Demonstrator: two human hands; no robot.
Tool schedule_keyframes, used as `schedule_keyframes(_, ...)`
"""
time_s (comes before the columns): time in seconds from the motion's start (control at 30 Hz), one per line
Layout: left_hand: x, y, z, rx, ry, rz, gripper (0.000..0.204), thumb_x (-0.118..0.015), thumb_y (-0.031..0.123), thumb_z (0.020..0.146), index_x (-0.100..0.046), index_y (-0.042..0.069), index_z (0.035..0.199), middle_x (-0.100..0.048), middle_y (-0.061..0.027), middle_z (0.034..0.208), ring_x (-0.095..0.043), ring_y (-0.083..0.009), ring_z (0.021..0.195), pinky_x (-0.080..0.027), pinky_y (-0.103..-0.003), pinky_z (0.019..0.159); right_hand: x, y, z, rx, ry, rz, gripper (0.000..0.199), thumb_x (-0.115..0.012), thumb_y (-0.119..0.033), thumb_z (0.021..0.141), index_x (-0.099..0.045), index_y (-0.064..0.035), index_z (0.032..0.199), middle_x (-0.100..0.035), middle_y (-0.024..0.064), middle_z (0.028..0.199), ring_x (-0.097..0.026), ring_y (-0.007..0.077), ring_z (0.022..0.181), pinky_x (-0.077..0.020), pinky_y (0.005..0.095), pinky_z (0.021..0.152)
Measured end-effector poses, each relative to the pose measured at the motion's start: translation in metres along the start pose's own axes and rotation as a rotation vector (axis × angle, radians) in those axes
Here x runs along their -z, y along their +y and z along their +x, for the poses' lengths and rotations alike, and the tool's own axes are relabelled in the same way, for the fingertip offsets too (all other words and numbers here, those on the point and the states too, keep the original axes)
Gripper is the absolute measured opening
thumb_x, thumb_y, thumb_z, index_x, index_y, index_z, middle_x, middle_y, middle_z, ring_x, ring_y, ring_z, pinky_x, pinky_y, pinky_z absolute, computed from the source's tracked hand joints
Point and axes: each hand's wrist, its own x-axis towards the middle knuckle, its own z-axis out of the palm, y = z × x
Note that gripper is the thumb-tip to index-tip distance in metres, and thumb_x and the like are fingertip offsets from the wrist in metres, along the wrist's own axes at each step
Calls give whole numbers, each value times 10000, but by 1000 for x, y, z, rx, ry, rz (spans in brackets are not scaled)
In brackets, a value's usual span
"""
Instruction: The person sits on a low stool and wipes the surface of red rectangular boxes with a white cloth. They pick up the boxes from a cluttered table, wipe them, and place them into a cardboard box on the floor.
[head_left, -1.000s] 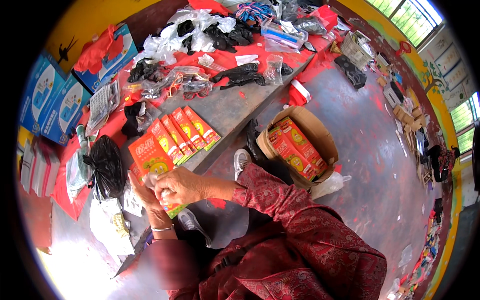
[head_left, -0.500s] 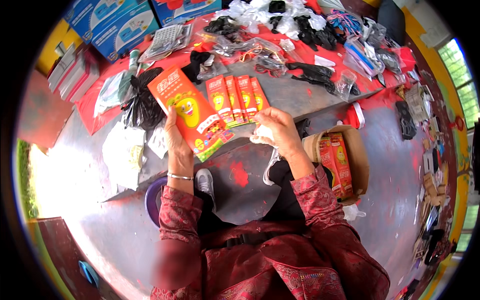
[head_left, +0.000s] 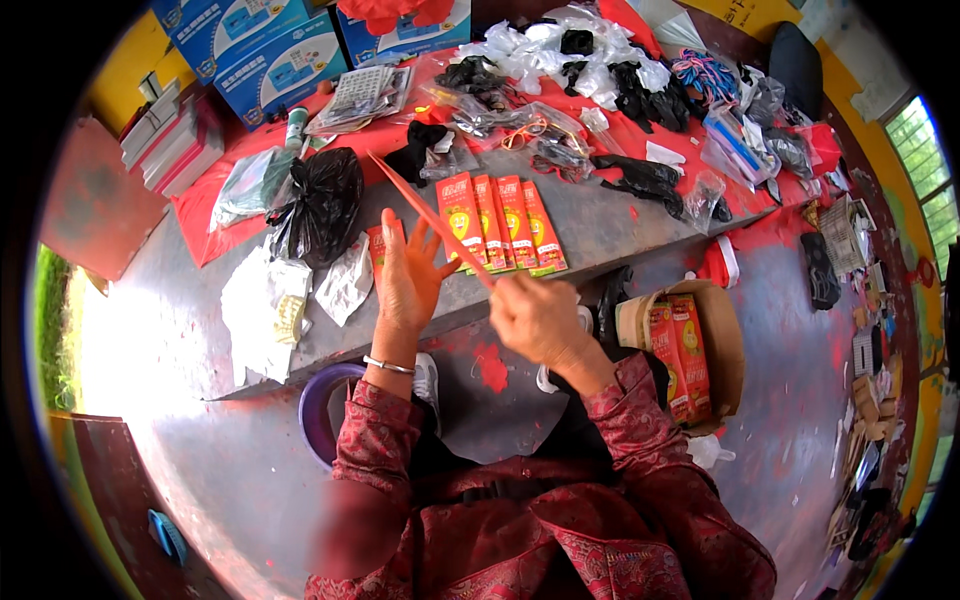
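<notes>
The right hand point(head_left: 540, 315) holds a thin red packet point(head_left: 430, 213) by its lower end, the fingers clenched around it; the packet is seen nearly edge-on, slanting up and to the left above the desk point(head_left: 600, 237). The left hand point(head_left: 405, 275) is upright, its fingers released and spread, just beside the packet; whether a fingertip touches it cannot be told. A silver bracelet point(head_left: 388, 366) circles the left wrist.

Beyond the hands, four red-and-yellow packets point(head_left: 512, 222) lie side by side in a slightly fanned row on the desk. Another red piece point(head_left: 377, 252) shows partly behind the left hand, mostly hidden by it. To the left sit a knotted black plastic bag point(head_left: 318, 205) and crumpled white sheets point(head_left: 255, 310), near the desk's edge. Farther back, white and black plastic bags point(head_left: 600, 75) are heaped on a red cloth point(head_left: 240, 165), with blue boxes point(head_left: 280, 75) at the far left.

On the floor, an open cardboard box point(head_left: 728, 345) by the right forearm contains more red packets point(head_left: 690, 345), standing close together. A purple basin point(head_left: 316, 410) is beside the left forearm.
</notes>
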Motion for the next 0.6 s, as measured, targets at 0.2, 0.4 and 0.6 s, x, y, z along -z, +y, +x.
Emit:
schedule_keyframes(0.2, 9, -5, 3, 272, -72, -150, 648, -402, 563, 876, -412, 46, 1266, -533, -176, 1156, -570, -302, 960, -482, -516, 812, -23, -36, -19, 319, -218, -318, 219, -644, -216, 743, -506, -49, 707, -521, 63, 630, -576, 193, 543, -436, 301, 479)
schedule_keyframes(0.4, -17, 0, -12, 337, -247, -267, 640, -422, 506, 892, -357, 23, 1307, -471, -213, 1250, -528, -342, 1077, -457, -526, 868, 22, -29, 6, 38, -160, 504, 260, -683, -220, 770, -566, -5, 857, -577, 87, 713, -618, 168, 623, -475, 279, 538)
schedule_keyframes(0.6, -36, -14, -29, 509, -338, -296, 759, -445, 557, 857, -280, -1, 1344, -446, -240, 1267, -469, -429, 1132, -436, -540, 904, 47, 13, 65, -261, 531, 1076, 198, -560, -156, 885, -527, 2, 1000, -570, 55, 838, -548, 69, 714, -450, 210, 615)
